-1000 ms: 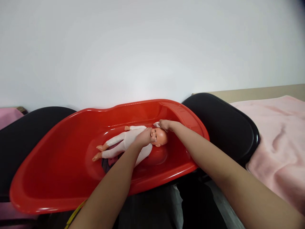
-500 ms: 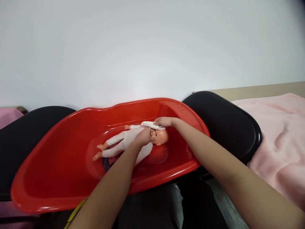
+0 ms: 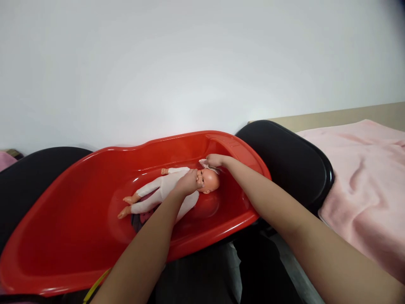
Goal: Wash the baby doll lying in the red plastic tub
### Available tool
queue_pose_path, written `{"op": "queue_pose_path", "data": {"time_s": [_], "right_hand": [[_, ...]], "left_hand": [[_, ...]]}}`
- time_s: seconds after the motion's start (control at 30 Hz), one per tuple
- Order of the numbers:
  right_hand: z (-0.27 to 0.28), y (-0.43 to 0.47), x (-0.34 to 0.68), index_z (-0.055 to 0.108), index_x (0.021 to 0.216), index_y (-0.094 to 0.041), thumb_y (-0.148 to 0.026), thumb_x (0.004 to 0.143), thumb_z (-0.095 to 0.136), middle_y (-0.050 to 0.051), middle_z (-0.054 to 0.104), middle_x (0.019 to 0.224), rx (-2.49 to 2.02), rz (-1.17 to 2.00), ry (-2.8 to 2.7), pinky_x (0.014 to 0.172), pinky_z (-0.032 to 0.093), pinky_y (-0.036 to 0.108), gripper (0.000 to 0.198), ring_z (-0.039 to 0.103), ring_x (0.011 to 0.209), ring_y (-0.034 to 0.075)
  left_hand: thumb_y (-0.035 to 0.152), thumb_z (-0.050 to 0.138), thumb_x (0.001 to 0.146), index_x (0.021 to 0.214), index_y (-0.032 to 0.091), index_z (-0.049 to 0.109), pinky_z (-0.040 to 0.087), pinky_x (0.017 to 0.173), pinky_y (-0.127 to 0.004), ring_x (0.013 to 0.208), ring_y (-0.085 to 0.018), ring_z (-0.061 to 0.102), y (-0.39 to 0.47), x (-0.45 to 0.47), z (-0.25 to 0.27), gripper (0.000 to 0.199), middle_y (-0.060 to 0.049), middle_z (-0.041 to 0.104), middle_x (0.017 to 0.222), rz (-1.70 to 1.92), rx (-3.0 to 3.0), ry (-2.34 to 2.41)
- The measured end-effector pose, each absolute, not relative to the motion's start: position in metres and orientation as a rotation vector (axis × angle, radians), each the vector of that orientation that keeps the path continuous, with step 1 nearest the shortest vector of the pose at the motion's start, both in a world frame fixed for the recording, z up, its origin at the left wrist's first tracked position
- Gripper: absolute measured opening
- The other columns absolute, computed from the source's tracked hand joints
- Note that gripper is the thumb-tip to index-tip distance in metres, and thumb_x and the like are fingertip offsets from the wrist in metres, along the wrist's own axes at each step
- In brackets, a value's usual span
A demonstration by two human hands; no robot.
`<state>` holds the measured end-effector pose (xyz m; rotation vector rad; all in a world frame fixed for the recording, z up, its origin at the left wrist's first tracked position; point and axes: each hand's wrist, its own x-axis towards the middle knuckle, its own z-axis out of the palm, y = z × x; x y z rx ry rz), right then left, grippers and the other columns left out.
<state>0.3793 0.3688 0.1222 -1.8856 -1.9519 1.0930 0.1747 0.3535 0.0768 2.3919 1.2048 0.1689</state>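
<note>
A baby doll [image 3: 164, 190] in a white suit lies on its back inside a red plastic tub [image 3: 79, 236], head to the right. My left hand [image 3: 188, 185] rests on the doll's chest and chin, holding it. My right hand [image 3: 215, 161] grips a small white cloth [image 3: 207, 165] and presses it against the far side of the doll's head [image 3: 209, 180].
Black moulded seats stand to the left [image 3: 31, 177] and right [image 3: 284, 160] of the tub. A pink towel [image 3: 363, 177] covers the surface at the far right. A white wall fills the background. A yellow strip [image 3: 95, 287] shows under the tub's front edge.
The white cloth lay spread over the doll's forehead half a second ago; now it is bunched at the far side of the head. The view has shifted slightly right.
</note>
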Motion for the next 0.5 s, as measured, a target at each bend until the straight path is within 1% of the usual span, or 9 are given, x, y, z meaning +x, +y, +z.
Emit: {"op": "queue_pose_path", "data": {"time_s": [0.1, 0.17, 0.27, 0.37, 0.5], "right_hand": [[0.125, 0.372, 0.375, 0.073, 0.107, -0.014, -0.044, 0.1, 0.053, 0.01, 0.077, 0.094, -1.618, 1.271, -1.903, 0.075, 0.053, 0.027, 0.037, 0.068, 0.083, 0.021], [0.124, 0.374, 0.373, 0.074, 0.107, -0.015, -0.043, 0.098, 0.059, 0.01, 0.077, 0.102, -1.549, 1.371, -1.933, 0.08, 0.053, 0.028, 0.033, 0.069, 0.089, 0.022], [0.119, 0.376, 0.375, 0.076, 0.104, -0.019, -0.042, 0.093, 0.068, 0.009, 0.077, 0.109, -1.642, 1.326, -2.079, 0.085, 0.053, 0.028, 0.027, 0.07, 0.095, 0.023], [0.115, 0.378, 0.378, 0.076, 0.106, -0.02, -0.043, 0.092, 0.07, 0.009, 0.077, 0.109, -1.715, 1.201, -2.136, 0.087, 0.052, 0.028, 0.027, 0.07, 0.097, 0.023], [0.108, 0.375, 0.383, 0.075, 0.104, -0.016, -0.049, 0.093, 0.066, 0.011, 0.077, 0.091, -1.845, 1.117, -2.061, 0.081, 0.052, 0.031, 0.036, 0.07, 0.084, 0.023]], "left_hand": [[0.03, 0.071, 0.082, 0.121, 0.024, 0.054, 0.044, 0.095, -0.037, 0.121, -0.033, 0.055, 0.351, 0.176, 0.079, 0.043, -0.013, 0.06, 0.134, 0.21, 2.456, 1.136], [0.032, 0.073, 0.081, 0.125, 0.024, 0.053, 0.044, 0.097, -0.038, 0.124, -0.035, 0.053, 0.35, 0.177, 0.079, 0.049, -0.013, 0.059, 0.137, 0.203, 2.462, 1.147], [0.038, 0.075, 0.082, 0.121, 0.022, 0.054, 0.045, 0.086, -0.037, 0.114, -0.034, 0.058, 0.349, 0.179, 0.079, 0.047, -0.014, 0.06, 0.132, 0.134, 2.428, 1.216], [0.036, 0.072, 0.084, 0.117, 0.021, 0.053, 0.043, 0.078, -0.035, 0.112, -0.033, 0.06, 0.35, 0.18, 0.082, 0.041, -0.014, 0.061, 0.131, 0.085, 2.434, 1.252], [0.035, 0.073, 0.082, 0.112, 0.023, 0.054, 0.04, 0.074, -0.035, 0.109, -0.031, 0.061, 0.351, 0.179, 0.088, 0.037, -0.011, 0.063, 0.128, 0.062, 2.461, 1.235]]}}
